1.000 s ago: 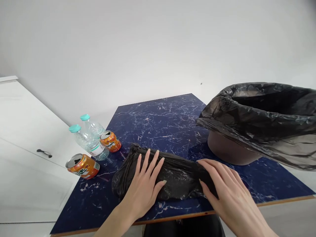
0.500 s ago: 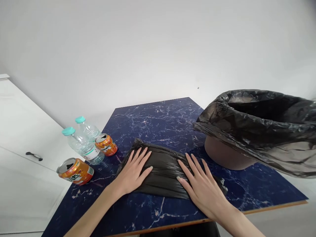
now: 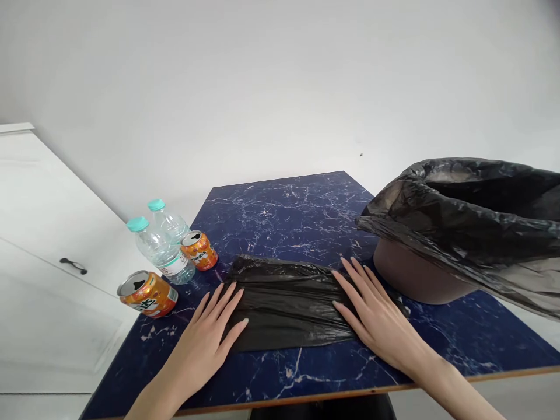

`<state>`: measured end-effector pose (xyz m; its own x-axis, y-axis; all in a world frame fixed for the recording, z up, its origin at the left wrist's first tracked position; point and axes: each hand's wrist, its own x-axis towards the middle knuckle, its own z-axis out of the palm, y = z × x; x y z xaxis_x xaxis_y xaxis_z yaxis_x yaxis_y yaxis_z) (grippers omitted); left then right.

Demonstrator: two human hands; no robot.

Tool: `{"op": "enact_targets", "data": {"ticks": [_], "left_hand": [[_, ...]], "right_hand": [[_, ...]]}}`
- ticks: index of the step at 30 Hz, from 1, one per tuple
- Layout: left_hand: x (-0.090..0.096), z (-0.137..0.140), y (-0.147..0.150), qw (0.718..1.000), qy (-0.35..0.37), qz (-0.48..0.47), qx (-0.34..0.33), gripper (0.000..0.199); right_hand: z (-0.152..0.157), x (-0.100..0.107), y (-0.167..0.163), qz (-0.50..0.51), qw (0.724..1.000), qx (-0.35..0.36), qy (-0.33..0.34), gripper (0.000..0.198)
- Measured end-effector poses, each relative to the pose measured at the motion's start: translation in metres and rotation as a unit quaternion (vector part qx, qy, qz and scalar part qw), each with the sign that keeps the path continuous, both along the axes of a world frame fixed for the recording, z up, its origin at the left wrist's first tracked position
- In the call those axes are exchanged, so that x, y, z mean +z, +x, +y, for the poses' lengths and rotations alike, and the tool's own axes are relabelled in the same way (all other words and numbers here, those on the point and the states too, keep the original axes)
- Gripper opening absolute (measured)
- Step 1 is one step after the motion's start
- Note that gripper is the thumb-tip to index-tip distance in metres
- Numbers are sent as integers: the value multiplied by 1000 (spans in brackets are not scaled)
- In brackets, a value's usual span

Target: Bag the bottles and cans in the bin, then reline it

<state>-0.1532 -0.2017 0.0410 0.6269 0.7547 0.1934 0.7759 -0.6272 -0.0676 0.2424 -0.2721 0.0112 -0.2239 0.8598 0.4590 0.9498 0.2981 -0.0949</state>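
A black plastic bag (image 3: 289, 312) lies folded and fairly flat on the blue marbled table (image 3: 284, 216), its surface creased. My left hand (image 3: 207, 329) rests at the bag's left end, fingers stretched and apart, fingertips on the plastic. Across from it, my right hand (image 3: 371, 306) lies flat over the bag's right end, also open with fingers extended. Part of that end is hidden under the hand. Neither hand grips anything.
Two orange soda cans, a nearer can (image 3: 147, 294) and a farther can (image 3: 200, 251), stand at the left beside two clear bottles with teal caps (image 3: 137, 224). On the right, a brown bin (image 3: 420, 274) wears a black liner (image 3: 437, 219). A white cabinet (image 3: 48, 303) stands left.
My left hand has slid left and nearer to me, toward the bag's left end. My right hand has moved slightly right and away. The bag lies flatter, and the view has shifted a little.
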Motion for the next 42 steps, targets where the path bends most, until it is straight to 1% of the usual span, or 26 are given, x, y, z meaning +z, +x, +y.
{"op": "enact_targets", "data": {"ticks": [2, 3, 4, 6, 9, 11, 12, 14, 18, 21, 24, 26, 29, 31, 32, 33, 35, 37, 39, 41, 42], "left_hand": [[1, -15, -8, 999, 51, 8, 3, 66], [3, -24, -9, 997, 77, 11, 3, 65], [5, -32, -9, 995, 99, 14, 1, 63], [13, -47, -4, 992, 123, 13, -8, 58], [26, -64, 7, 993, 111, -12, -42, 46], [33, -70, 13, 994, 83, -40, -63, 42], [35, -72, 16, 994, 71, -55, -69, 43], [38, -73, 20, 993, 55, -80, -74, 45], [44, -72, 23, 990, 41, -115, -76, 48], [49, -75, 23, 984, 21, -172, -48, 44], [54, -76, 20, 971, -2, -238, -1, 37], [55, -72, 16, 959, -12, -283, 26, 32], [53, -65, 11, 936, -29, -345, 64, 28], [50, -62, 11, 924, -47, -372, 74, 27], [48, -62, 12, 921, -55, -379, 74, 27], [47, -61, 13, 919, -61, -382, 71, 26], [46, -61, 16, 925, -65, -370, 62, 25], [48, -60, 21, 937, -53, -342, 42, 24], [52, -59, 27, 947, -43, -317, 24, 25], [57, -59, 36, 950, -34, -311, 10, 27], [59, -60, 41, 949, -35, -312, 1, 29]], "right_hand": [[-12, 9, -16, 1, 999, -6, 46, 67], [-20, 14, -26, -3, 998, -1, 59, 66], [-28, 19, -37, -11, 998, 11, 63, 66], [-44, 24, -60, -40, 995, 66, 67, 67], [-58, 20, -89, -89, 983, 138, 84, 73], [-59, 12, -101, -102, 979, 152, 91, 75], [-58, 8, -104, -97, 979, 151, 91, 73], [-56, -1, -107, -67, 984, 143, 77, 65], [-64, -10, -107, 41, 993, 112, 10, 46], [-78, -12, -108, 126, 988, 81, -30, 45], [-88, -10, -104, 162, 983, 69, -51, 43], [-89, -6, -95, 165, 980, 87, -63, 40], [-85, 6, -75, 177, 968, 156, -88, 35], [-83, 15, -63, 226, 950, 177, -120, 36], [-82, 19, -59, 272, 936, 174, -138, 36], [-82, 22, -56, 330, 917, 161, -157, 36], [-80, 24, -52, 458, 860, 119, -191, 38], [-75, 19, -51, 555, 801, 62, -217, 41], [-70, 9, -50, 597, 766, 28, -235, 49], [-66, -2, -47, 632, 737, 33, -237, 63], [-65, -7, -46, 655, 720, 39, -225, 68]]}}
